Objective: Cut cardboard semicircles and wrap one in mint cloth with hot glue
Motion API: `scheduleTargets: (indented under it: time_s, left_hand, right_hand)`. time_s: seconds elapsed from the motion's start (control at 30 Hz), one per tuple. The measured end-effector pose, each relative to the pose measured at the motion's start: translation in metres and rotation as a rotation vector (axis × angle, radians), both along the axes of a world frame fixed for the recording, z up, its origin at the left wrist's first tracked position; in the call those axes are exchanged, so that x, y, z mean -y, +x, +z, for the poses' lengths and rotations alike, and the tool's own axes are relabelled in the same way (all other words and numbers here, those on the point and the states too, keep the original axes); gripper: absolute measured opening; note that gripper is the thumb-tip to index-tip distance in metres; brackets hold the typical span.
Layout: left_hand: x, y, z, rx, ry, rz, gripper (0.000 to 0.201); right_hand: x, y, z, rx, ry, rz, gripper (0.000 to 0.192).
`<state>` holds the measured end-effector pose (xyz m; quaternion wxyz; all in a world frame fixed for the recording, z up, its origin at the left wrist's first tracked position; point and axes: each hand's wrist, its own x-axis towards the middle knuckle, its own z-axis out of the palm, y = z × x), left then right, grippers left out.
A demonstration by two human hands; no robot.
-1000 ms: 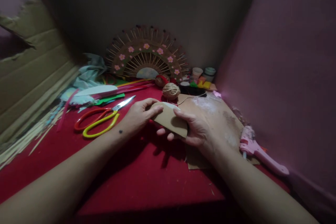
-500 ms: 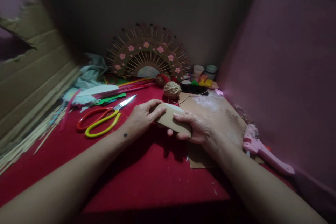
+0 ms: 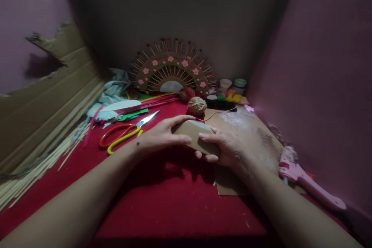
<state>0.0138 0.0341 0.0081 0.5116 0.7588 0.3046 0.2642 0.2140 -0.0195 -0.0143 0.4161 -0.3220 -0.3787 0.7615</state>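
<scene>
Between my two hands is a curved tan cardboard piece (image 3: 194, 133) with a pale upper edge, held above the red cloth. My left hand (image 3: 168, 131) grips its left end, thumb across the front and forefinger along the top. On the right end, my right hand (image 3: 222, 145) has its thumb on the front face and its fingertips curled beneath. Behind the piece lies a ball of beige twine (image 3: 197, 105), its loose strand trailing right. Scissors (image 3: 130, 131) with one red and one yellow handle rest left of my left hand, blades pointing away.
A flower-decorated fan of sticks (image 3: 171, 66) leans on the back wall. A pink glue gun (image 3: 305, 182) lies at the right, by a flat cardboard sheet (image 3: 232, 186). Thin sticks (image 3: 43, 174) and torn cardboard (image 3: 55, 89) line the left; small tubs (image 3: 240, 85) stand at the back.
The view has shifted, so the whole scene sits lower and farther right. My left hand's fingers have spread more along the cardboard piece. Both hands keep hold of it.
</scene>
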Motion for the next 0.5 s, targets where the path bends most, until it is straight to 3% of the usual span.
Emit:
scheduleTargets:
  time_s: [0.07,0.17,0.4,0.5]
  left_hand:
    - [0.000,-0.001,0.002,-0.008,-0.011,-0.083,0.067]
    - [0.000,-0.001,0.003,-0.008,-0.011,-0.111,0.069]
    - [-0.004,-0.002,0.003,0.044,-0.062,0.021,0.060]
    - [-0.011,-0.005,0.000,0.136,-0.099,0.097,0.046]
  right_hand:
    - [0.000,0.000,-0.001,0.010,0.010,0.000,0.047]
    - [-0.001,-0.001,-0.002,0.030,0.047,0.001,0.045]
    - [0.003,-0.005,0.001,0.045,0.087,-0.044,0.043]
    - [0.002,-0.004,0.001,0.065,0.060,-0.089,0.039]
